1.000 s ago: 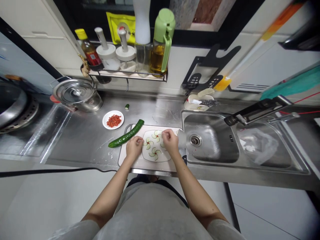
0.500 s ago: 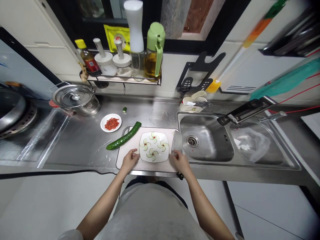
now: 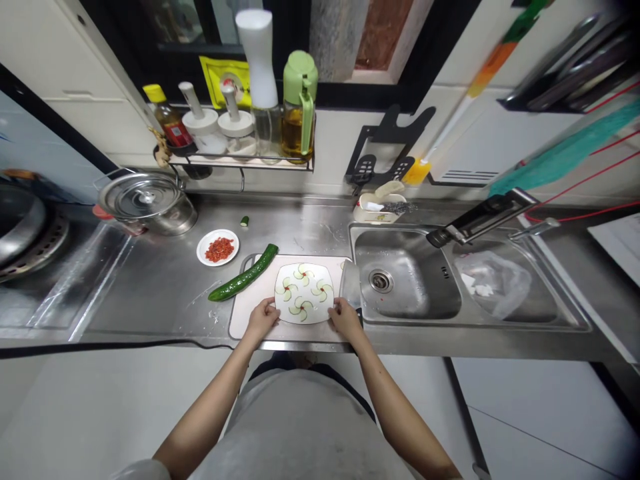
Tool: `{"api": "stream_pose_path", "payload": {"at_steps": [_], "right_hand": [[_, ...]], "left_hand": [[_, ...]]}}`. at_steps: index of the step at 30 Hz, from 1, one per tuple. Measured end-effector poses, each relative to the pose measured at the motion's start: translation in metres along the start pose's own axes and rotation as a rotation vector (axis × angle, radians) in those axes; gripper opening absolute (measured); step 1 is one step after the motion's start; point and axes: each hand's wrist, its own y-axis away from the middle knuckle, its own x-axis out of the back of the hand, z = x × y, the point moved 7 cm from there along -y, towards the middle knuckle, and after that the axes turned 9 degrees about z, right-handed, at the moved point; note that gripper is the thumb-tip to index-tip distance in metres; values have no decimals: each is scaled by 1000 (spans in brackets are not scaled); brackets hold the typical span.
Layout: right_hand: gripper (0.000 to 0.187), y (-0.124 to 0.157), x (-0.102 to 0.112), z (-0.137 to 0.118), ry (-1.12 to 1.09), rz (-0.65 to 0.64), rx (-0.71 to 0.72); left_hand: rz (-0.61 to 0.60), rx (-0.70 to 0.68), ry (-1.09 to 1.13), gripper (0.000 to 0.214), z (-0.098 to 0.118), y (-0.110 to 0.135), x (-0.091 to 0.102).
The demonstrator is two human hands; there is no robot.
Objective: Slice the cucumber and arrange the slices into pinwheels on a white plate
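Observation:
A square white plate (image 3: 304,311) sits on a pale cutting board (image 3: 250,313) and carries several pinwheel shapes made of cucumber slices with red centres. My left hand (image 3: 262,319) grips the plate's near left corner. My right hand (image 3: 344,318) grips its near right corner. A whole cucumber (image 3: 243,273) lies slantwise across the board's far left corner. A knife blade (image 3: 350,283) rests at the board's right edge, close to my right hand.
A small dish of chopped red chilli (image 3: 217,247) and a cucumber end (image 3: 245,221) lie behind the board. A lidded steel pot (image 3: 147,200) stands at the left, a condiment rack (image 3: 235,143) on the wall, a double sink (image 3: 410,283) at the right.
Both hands drew back from above the plate to its near corners. The right hand came in from beside the knife onto the plate's corner.

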Motion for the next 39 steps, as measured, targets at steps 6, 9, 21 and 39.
{"api": "stream_pose_path", "payload": {"at_steps": [6,9,21,39], "right_hand": [[22,-5,-2,2,-58,39,-19],[20,-1,-1,2,-135,42,-18],[25,54,38,-15,-594,-27,-3],[26,77,53,-24,-754,-26,-66]], "left_hand": [[14,-27,15,40,5,2,-1],[2,-25,62,40,8,6,0],[-122,-29,201,47,29,57,13],[-124,-12,199,44,47,84,16]]}}
